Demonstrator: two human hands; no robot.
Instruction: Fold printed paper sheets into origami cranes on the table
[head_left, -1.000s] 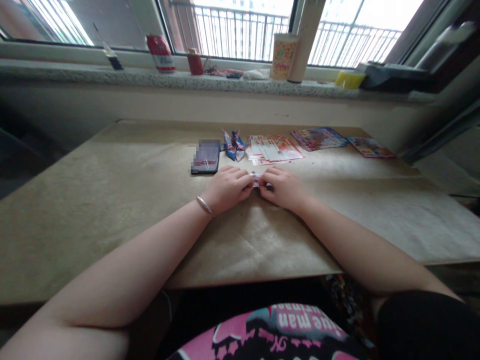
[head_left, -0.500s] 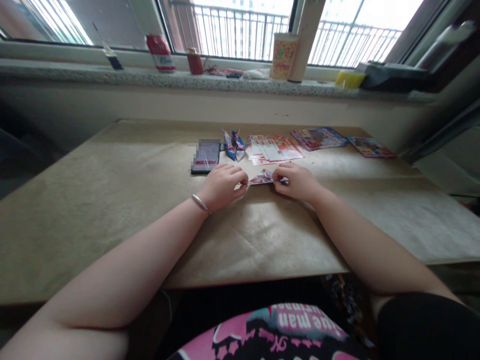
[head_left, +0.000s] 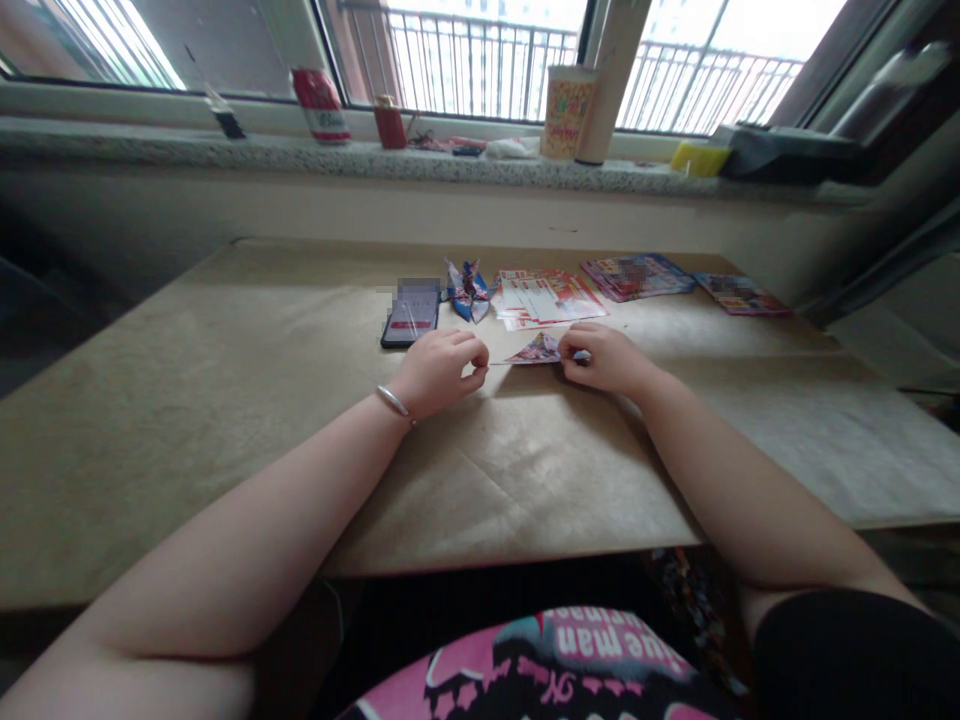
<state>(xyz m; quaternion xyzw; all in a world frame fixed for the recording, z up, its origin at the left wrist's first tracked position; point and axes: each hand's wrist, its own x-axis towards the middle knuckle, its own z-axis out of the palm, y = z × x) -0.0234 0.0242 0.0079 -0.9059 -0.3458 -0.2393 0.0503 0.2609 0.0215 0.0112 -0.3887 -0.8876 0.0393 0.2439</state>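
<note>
A small piece of folded printed paper [head_left: 535, 350] stands up as a low triangle on the table in front of me. My right hand [head_left: 604, 358] pinches its right end, and a bit of the paper shows between thumb and forefinger. On the other side, my left hand [head_left: 444, 370] has thumb and forefinger pressed together, a short way from the triangle's left tip. A thin pale line spans that gap; whether the left fingers hold it cannot be made out. A bangle [head_left: 393, 401] circles my left wrist.
Behind my hands lie a phone [head_left: 412, 312], a blue folded paper piece [head_left: 469, 292] and spread red-and-white printed sheets [head_left: 551, 297]. Further right are two stacks of colourful printed paper [head_left: 637, 277] [head_left: 742, 294]. A can [head_left: 321, 105] and a patterned cup [head_left: 568, 112] stand on the windowsill.
My hands have moved slightly apart, the left one leftward and the right one rightward. The folded paper has shifted right with my right hand, and its left tip now stands clear of my left fingers.
</note>
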